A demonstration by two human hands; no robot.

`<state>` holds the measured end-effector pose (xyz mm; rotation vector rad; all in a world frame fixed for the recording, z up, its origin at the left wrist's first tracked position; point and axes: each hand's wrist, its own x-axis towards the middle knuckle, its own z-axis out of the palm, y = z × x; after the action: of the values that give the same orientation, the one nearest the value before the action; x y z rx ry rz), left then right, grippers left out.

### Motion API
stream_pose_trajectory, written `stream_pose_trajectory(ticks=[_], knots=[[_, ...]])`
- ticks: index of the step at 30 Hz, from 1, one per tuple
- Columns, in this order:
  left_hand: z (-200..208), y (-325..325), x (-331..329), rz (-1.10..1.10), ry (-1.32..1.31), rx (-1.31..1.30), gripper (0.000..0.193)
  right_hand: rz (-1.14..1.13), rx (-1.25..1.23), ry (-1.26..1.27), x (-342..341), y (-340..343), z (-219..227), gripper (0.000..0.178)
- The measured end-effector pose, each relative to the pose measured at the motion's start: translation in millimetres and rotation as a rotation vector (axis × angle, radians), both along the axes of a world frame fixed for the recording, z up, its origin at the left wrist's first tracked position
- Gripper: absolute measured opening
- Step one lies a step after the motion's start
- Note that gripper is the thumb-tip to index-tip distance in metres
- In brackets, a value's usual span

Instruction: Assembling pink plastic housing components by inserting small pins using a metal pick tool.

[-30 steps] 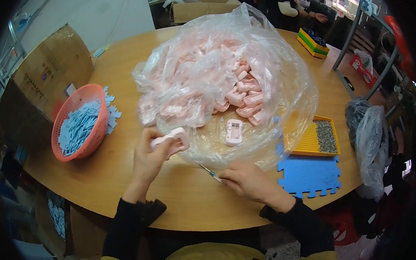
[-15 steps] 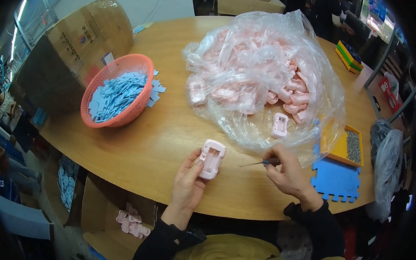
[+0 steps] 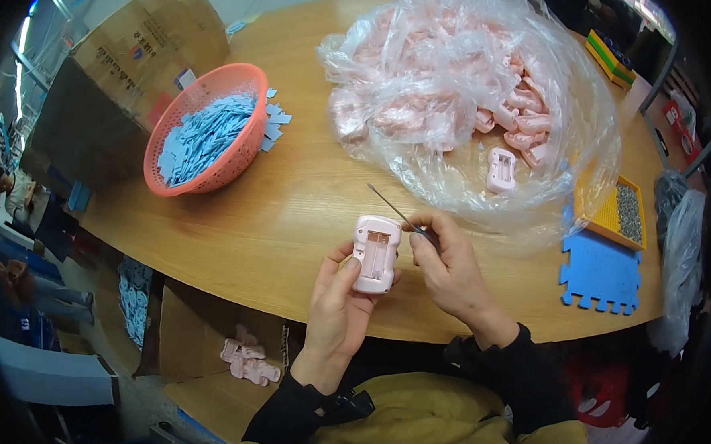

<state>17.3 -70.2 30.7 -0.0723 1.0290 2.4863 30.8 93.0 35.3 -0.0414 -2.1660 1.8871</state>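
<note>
My left hand (image 3: 336,309) grips a pale pink plastic case (image 3: 377,281), upright over the table's near edge. Its bare battery compartment faces me, with metal contacts inside. My right hand (image 3: 455,279) is closed around a screwdriver (image 3: 390,205), whose thin shaft points up and left past the case's top corner. The right fingers are close beside the case; whether they touch it I cannot tell. A similar pink case (image 3: 501,170) lies on the edge of a large clear plastic bag (image 3: 445,190), which is heaped with many pink cases (image 3: 529,123).
At left, a coral basket (image 3: 154,159) holds light-blue pieces, beside a cardboard box (image 3: 151,50). Right are a yellow tray (image 3: 604,227) of small metal parts and a blue foam mat (image 3: 602,271). Below the table, an open carton (image 3: 197,326) holds pink parts. A person (image 3: 23,192) is at far left.
My right hand has moved left to the case, and the screwdriver has swung from pointing left to pointing up-left. The case has turned slightly more upright. My view has shifted a little.
</note>
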Motion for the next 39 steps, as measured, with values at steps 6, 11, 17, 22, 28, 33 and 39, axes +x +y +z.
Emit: stream_pose_trajectory(ticks=[6, 11, 17, 22, 28, 33, 39], knots=[[-3, 1, 7, -0.023, 0.017, -0.074, 0.039, 0.058, -0.391, -0.056, -1, -11, -4, 0.016], [-21, -12, 5, -0.081, 0.264, -0.192, 0.047, 0.104, -0.315, 0.005, 18, -11, -4, 0.018], [2, -7, 9, -0.217, -0.018, 0.084, 0.051, 0.001, 0.258, 0.416, 34, -17, -6, 0.041], [1, -3, 6, -0.236, -0.068, 0.103, 0.044, 0.029, 0.401, 0.453, 37, -20, -16, 0.047], [-20, 8, -5, -0.11, -0.02, 0.039, 0.042, -0.016, 0.356, 0.382, 29, -11, -37, 0.042], [-28, 4, -12, -0.068, -0.047, 0.025, 0.04, -0.145, 0.298, 0.278, 20, -2, -43, 0.033], [-37, -3, -16, -0.133, -0.029, 0.105, 0.044, -0.167, -0.678, -0.004, -7, 38, 0, 0.02]])
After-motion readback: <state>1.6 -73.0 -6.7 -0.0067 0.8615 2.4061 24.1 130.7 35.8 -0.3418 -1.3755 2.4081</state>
